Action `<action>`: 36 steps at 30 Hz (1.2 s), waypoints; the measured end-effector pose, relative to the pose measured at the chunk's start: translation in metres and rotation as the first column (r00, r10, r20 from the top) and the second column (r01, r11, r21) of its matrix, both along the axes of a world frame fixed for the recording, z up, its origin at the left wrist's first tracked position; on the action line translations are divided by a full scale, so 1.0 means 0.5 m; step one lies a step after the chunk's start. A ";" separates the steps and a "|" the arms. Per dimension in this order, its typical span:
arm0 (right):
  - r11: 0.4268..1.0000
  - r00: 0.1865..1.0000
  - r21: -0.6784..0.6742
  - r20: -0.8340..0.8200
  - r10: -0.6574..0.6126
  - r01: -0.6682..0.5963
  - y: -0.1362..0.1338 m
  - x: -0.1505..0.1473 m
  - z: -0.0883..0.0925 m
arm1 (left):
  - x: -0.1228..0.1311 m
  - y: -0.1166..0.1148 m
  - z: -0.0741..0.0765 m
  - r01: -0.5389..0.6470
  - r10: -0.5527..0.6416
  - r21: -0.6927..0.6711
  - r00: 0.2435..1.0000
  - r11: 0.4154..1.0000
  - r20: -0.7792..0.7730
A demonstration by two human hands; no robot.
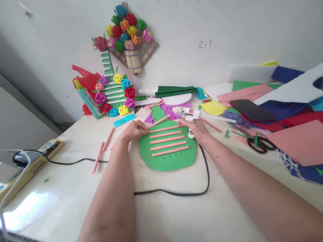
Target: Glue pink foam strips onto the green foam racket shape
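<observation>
A green guitar-shaped cutout (170, 160) lies flat on the table with several pink paper sticks (168, 139) across its body in roughly parallel rows. My left hand (135, 131) is closed at the left end of the topmost stick (164, 129). At that stick's right end, my right hand (196, 129) has its thumb and fingertips pinched together. Another pink stick (160, 121) slants from my left fingertips toward the cutout's neck. Right behind my right hand is a white glue gun (188, 113), partly covered by it. Small dark holes mark the cutout's lower part.
A finished paper guitar with flowers (114, 89) leans on the wall beside a glue bottle (90, 102). Loose pink sticks (103, 151) lie left. Scissors (261, 144), a phone (252, 110) and coloured sheets (312, 142) spread right. A black cord (172, 192) crosses the front; a power strip (23, 167) stands left.
</observation>
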State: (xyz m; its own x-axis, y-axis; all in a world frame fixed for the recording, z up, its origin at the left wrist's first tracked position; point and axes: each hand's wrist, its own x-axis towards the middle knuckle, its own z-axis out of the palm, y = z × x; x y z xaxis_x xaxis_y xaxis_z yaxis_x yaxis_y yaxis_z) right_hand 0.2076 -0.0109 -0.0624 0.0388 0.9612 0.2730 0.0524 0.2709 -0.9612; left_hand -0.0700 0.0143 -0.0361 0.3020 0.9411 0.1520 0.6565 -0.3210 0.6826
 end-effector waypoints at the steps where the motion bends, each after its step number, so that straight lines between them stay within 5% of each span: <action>1: 1.000 1.000 0.003 0.008 -0.003 0.003 -0.001 0.000 0.001 | 0.000 -0.001 0.000 -0.003 0.003 -0.003 1.000 1.000 0.000; 36: 0.999 0.998 -0.018 0.043 -0.044 0.044 0.000 0.000 0.000 | -0.002 0.001 -0.004 0.012 -0.011 0.018 0.999 1.000 -0.033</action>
